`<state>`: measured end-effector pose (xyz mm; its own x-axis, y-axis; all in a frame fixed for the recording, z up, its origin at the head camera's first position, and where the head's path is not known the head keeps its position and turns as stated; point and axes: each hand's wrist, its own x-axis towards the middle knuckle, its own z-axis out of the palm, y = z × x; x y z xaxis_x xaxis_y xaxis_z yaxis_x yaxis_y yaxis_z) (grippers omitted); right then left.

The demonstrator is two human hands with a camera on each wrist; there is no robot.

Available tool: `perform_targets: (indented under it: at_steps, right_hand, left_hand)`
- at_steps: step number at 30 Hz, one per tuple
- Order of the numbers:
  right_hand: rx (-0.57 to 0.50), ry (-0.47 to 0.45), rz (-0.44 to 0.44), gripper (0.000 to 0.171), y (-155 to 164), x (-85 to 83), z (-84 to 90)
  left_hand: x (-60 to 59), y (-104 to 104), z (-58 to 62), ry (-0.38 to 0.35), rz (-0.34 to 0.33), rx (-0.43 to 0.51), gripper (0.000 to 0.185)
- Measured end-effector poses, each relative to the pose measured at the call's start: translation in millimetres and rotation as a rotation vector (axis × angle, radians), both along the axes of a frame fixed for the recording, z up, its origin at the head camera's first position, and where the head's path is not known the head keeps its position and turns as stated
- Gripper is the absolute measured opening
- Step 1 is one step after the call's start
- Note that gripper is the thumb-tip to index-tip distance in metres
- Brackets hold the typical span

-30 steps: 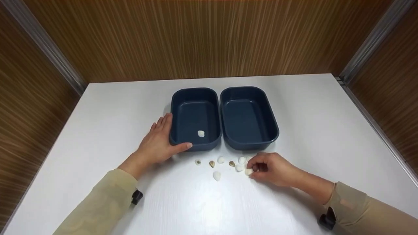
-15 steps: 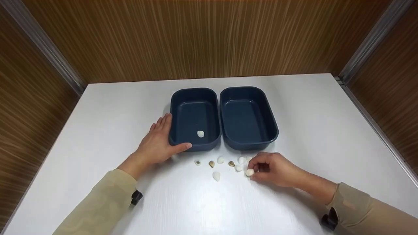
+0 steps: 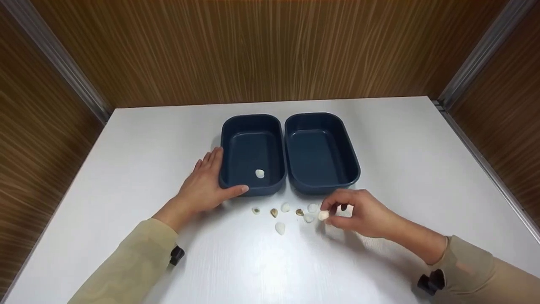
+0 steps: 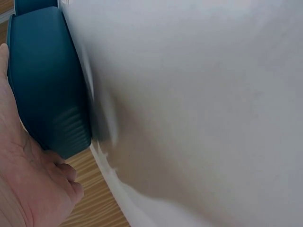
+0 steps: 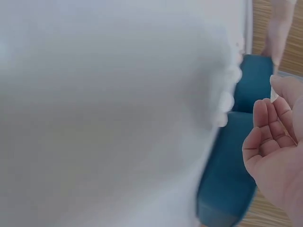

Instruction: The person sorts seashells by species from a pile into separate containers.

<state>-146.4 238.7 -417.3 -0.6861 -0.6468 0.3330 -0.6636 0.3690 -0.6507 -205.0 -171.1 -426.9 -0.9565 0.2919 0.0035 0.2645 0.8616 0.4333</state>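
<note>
My right hand (image 3: 365,213) pinches a small white seashell (image 3: 323,215) between thumb and fingertips, just above the table. In the right wrist view only an edge of the held shell (image 5: 273,95) shows by the thumb. My left hand (image 3: 202,183) rests against the left dark blue bin (image 3: 253,191). Its straight fingers lie along the bin's left side and the thumb is on the front rim. One white shell (image 3: 260,173) lies inside that bin. In front of the bins are several loose shells, among them a white shell (image 3: 280,228) and a brown shell (image 3: 274,212).
A second dark blue bin (image 3: 322,188) stands beside the first, on its right, with no shells visible inside. Both sit on a white table (image 3: 160,139). A wood-patterned panel (image 3: 270,50) rises behind, with side panels at left and right.
The right hand has lifted the white shell from the group at the right and moved slightly upward in the head view. My left hand and both bins have kept their places.
</note>
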Motion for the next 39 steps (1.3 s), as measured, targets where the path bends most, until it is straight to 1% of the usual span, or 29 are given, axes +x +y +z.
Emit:
perform_targets:
  at_steps: [4, 7, 14, 21, 27, 31, 35, 39]
  right_hand:
    - [-0.029, 0.05, 0.01, 0.026, -6, -4.1, 15.9]
    - [-0.04, 0.067, 0.016, 0.026, -11, -9.6, 27.8]
    - [-0.044, 0.048, -0.01, 0.023, -23, -27.8, 54.8]
    - [-0.02, 0.068, -0.033, 0.022, -41, -45.4, 78.2]
    - [-0.019, 0.106, -0.032, 0.021, -62, -62.2, 86.2]
    - [-0.022, 0.11, -0.047, 0.019, -77, -73.8, 88.4]
    - [-0.013, 0.067, -0.089, 0.019, -91, -85.2, 89.5]
    - [0.001, 0.015, -0.142, 0.019, -105, -97.8, 86.3]
  left_hand:
    - [0.5, 0, 0.5, -0.003, 0.001, 0.004, 0.133]
    - [1.1, 0, 1.0, -0.009, 0.002, 0.003, 0.133]
    - [0.3, 1, 2.1, 0.005, -0.007, -0.007, 0.13]
    - [1.1, 1, 1.1, 0.009, -0.005, -0.005, 0.131]
    - [0.6, 0, 0.4, 0.012, -0.01, -0.011, 0.131]
    - [-0.1, 0, 0.6, 0.01, -0.007, -0.012, 0.131]
    - [0.3, -1, 0.2, 0.007, -0.004, -0.013, 0.132]
    - [1.4, -2, -0.3, -0.001, 0.002, -0.014, 0.133]
